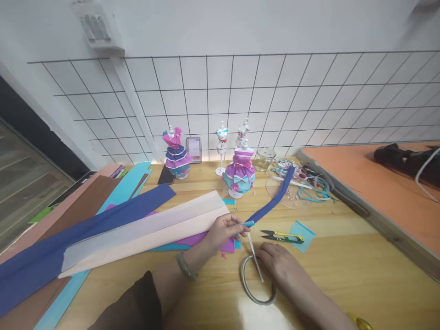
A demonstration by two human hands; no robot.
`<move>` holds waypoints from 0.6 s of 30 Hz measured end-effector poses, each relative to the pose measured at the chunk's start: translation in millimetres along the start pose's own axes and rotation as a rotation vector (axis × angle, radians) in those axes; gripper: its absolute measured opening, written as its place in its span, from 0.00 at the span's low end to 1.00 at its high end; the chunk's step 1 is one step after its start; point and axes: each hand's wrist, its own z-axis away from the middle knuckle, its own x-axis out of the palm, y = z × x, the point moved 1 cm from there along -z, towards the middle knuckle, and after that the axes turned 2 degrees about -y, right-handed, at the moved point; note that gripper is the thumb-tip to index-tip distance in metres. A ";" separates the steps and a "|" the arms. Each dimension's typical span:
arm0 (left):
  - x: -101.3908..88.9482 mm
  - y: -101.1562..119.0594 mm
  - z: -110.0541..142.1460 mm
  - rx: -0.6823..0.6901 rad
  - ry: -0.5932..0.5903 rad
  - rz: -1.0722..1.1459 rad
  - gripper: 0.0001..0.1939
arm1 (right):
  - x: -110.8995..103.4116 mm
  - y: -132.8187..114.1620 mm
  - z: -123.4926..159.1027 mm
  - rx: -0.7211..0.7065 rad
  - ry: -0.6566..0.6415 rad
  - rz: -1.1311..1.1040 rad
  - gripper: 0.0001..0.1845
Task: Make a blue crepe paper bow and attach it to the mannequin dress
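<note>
My left hand (225, 229) is closed in a pinch on a small light-blue paper strip (250, 223). A narrow white strip (255, 256) hangs from near those fingertips down across a thin grey ring-shaped roll, apparently tape (244, 280), on the table. Bent over the roll's upper right side is my right hand (279, 263), its fingers curled and their tips hidden. Thread snips with yellow-green handles (290, 237) lie beyond the right hand, partly over a light-blue paper piece (307, 234). A dark-blue folded paper strip (275, 200) runs away from the left fingertips.
Long crepe-like paper sheets, including a cream one (192, 231) and a dark-blue one (103, 220), cover the left side. Small dress forms, one in a purple dress (240, 172), stand behind. A phone (166, 174), glass jar (265, 160) and tangled ribbons (318, 185) lie near the grid wall.
</note>
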 end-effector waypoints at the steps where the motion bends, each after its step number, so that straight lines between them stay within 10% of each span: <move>1: 0.1 1.0 -0.3 0.001 0.032 0.023 0.19 | -1.9 1.5 2.1 0.030 0.001 -0.010 0.14; 8: 0.8 8.5 1.4 0.011 0.152 0.093 0.18 | -32.8 37.6 19.5 0.271 -0.007 -0.146 0.14; 18: 7.1 16.1 4.5 0.144 0.169 -0.042 0.16 | -40.3 194.4 113.2 0.735 0.145 0.038 0.13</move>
